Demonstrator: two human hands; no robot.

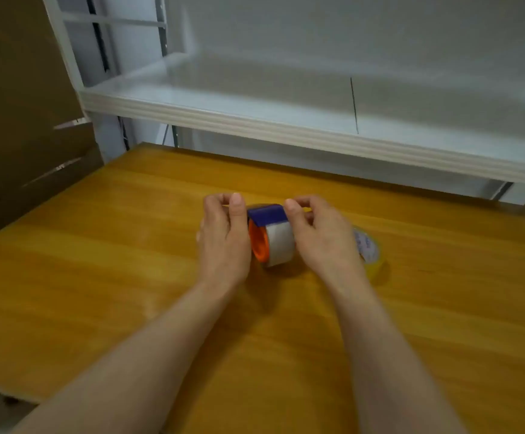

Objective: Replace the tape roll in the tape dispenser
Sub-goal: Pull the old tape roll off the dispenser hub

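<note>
The tape dispenser (pixel 267 214) has a blue top part and an orange hub, and sits on the wooden table (pixel 114 261) at the centre. A pale, whitish tape roll (pixel 281 244) is mounted on the orange hub. My left hand (pixel 223 236) grips the dispenser's left side, thumb up by the blue part. My right hand (pixel 320 236) holds its right side, fingers curled at the blue part. A second roll of clear yellowish tape (pixel 372 255) with a printed core lies just right of my right hand, partly hidden by it.
A white metal shelf (pixel 286 126) overhangs the far edge of the table. Brown cardboard (pixel 20 120) stands at the left. The wooden tabletop extends around both forearms.
</note>
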